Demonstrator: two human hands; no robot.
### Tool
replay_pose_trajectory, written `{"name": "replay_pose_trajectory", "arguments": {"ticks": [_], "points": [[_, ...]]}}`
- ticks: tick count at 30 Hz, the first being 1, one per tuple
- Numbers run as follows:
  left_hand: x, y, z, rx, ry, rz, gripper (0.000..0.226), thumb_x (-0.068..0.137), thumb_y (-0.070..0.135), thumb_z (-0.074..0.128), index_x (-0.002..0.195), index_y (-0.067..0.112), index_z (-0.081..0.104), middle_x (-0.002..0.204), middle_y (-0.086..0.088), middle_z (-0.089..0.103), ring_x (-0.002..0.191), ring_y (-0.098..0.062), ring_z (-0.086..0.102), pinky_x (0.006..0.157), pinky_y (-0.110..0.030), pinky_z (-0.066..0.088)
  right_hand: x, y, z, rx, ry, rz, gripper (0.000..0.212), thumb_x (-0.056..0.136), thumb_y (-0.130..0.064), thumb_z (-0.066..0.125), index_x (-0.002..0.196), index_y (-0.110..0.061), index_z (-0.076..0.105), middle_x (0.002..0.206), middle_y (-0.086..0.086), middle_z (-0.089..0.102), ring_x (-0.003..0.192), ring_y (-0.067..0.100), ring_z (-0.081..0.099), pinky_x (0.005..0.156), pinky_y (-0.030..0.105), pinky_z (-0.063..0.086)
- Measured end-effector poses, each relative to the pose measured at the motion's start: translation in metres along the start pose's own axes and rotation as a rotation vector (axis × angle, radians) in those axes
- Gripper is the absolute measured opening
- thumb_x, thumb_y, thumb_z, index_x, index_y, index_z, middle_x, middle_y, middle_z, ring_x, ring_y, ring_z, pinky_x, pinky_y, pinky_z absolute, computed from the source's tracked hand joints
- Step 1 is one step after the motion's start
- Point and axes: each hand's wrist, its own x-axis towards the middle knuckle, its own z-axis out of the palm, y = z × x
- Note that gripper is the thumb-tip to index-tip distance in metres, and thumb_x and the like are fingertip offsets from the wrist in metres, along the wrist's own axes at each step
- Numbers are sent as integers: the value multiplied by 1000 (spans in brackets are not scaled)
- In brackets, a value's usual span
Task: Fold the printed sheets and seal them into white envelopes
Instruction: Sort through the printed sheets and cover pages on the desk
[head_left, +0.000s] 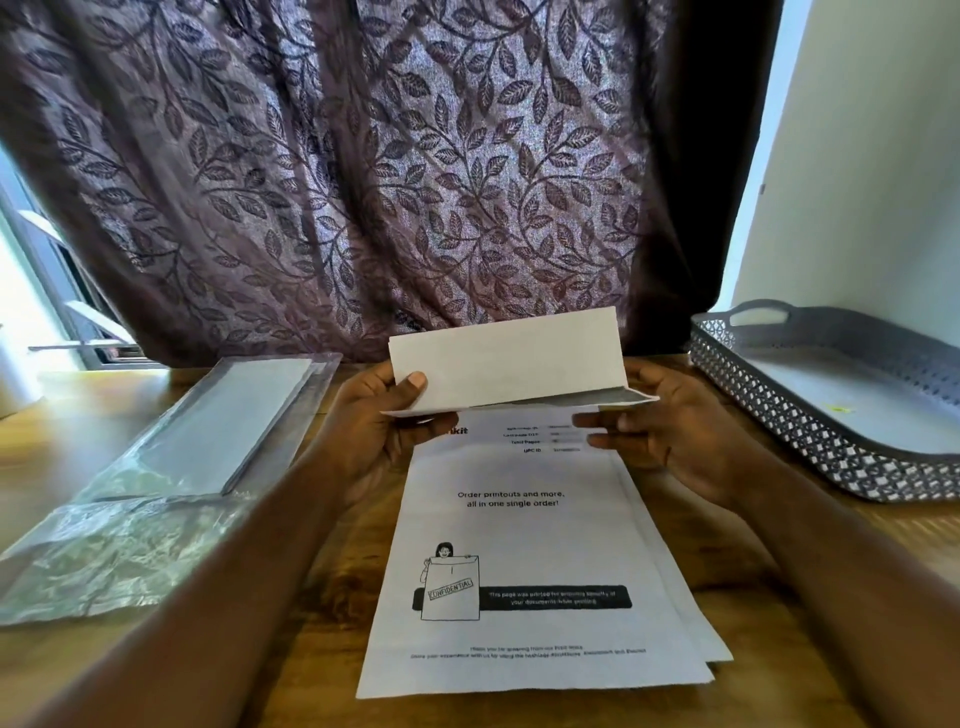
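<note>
Nearest us, the printed sheets (519, 525) lie stacked on the desk (753, 597). Over their top edge our left hand (374, 431) pinches the envelope (504, 358) between thumb and fingers, and our right hand (670, 431) pinches its open flap end. A plastic packet (234, 415) of envelopes lies to the left. To the right is a grey tray (779, 431) with a yellow speck on its pale floor. A curtain (415, 182) hangs behind.

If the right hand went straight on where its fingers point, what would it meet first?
Likely the left hand holding the envelope's other end, passing just under its flap; depth unclear.
</note>
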Motion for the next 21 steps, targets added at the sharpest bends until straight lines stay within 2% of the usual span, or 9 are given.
{"name": "replay_pose_trajectory", "arguments": {"ticks": [2, 4, 6, 7, 9, 11, 15, 17, 21], "points": [[-1, 0, 0, -2, 13, -3, 20, 102, 6, 49, 113, 8, 64, 102, -11, 76, 91, -31, 74, 65, -35, 62, 1, 3, -2, -97, -92, -21, 58, 90, 6, 62, 142, -17, 49, 130, 11, 68, 114, 35, 69, 95, 53, 56], [-2, 0, 1, 6, 25, -10, 20, 101, 4, 49, 111, 8, 66, 102, -13, 74, 91, -36, 74, 65, -37, 63, 2, 6, -3, -115, -88, -38, 70, 80, -18, 80, 143, -19, 49, 131, 11, 68, 114, 35, 69, 93, 53, 56], [-3, 0, 2, -9, 25, -15, 21, 102, 8, 47, 108, 11, 67, 103, -15, 73, 90, -38, 73, 65, -39, 64, 4, 6, 0, -133, -13, -62, 76, 72, -40, 85, 137, -18, 54, 127, 10, 70, 111, 35, 70, 89, 50, 60], [-3, 0, 3, -12, 11, -16, 22, 104, 18, 46, 109, 13, 67, 105, -15, 74, 92, -37, 74, 66, -40, 64, 4, 5, 2, -141, 37, -81, 71, 73, -43, 83, 133, -17, 57, 123, 9, 72, 108, 35, 71, 86, 49, 61], [-3, -1, 4, -12, -34, -37, 44, 96, 50, 44, 115, 16, 65, 110, -13, 75, 99, -34, 73, 71, -42, 64, 5, 5, 5, -144, 130, -118, 52, 81, -35, 74, 128, -14, 62, 117, 7, 75, 101, 37, 73, 82, 49, 62], [-3, -1, 5, 21, -71, -40, 58, 83, 60, 45, 116, 17, 64, 111, -10, 75, 101, -32, 73, 74, -45, 63, 6, 5, 6, -154, 196, -134, 38, 91, -23, 67, 127, -10, 64, 114, 7, 76, 96, 36, 75, 83, 53, 61], [-4, -4, 8, 244, -74, 70, 23, 90, 29, 61, 111, 21, 65, 108, -5, 76, 96, -27, 74, 66, -38, 63, 5, 6, 6, -199, 250, -125, 33, 95, -16, 64, 127, -7, 65, 112, 8, 76, 92, 32, 76, 85, 54, 59], [-2, -7, 8, 301, -86, 79, 21, 92, 16, 62, 112, 22, 63, 111, -7, 74, 92, -32, 75, 62, -36, 63, 5, 4, 8, -199, 271, -136, 30, 96, -15, 63, 125, -7, 66, 110, 8, 77, 91, 30, 76, 81, 51, 61], [-6, -5, 12, 300, -99, 76, 28, 86, 24, 65, 114, 23, 61, 109, -7, 75, 89, -35, 75, 64, -33, 63, 3, 1, 14, -55, 312, -171, 24, 93, -22, 64, 114, -12, 69, 106, 12, 77, 90, 30, 76, 71, 39, 64]]}}
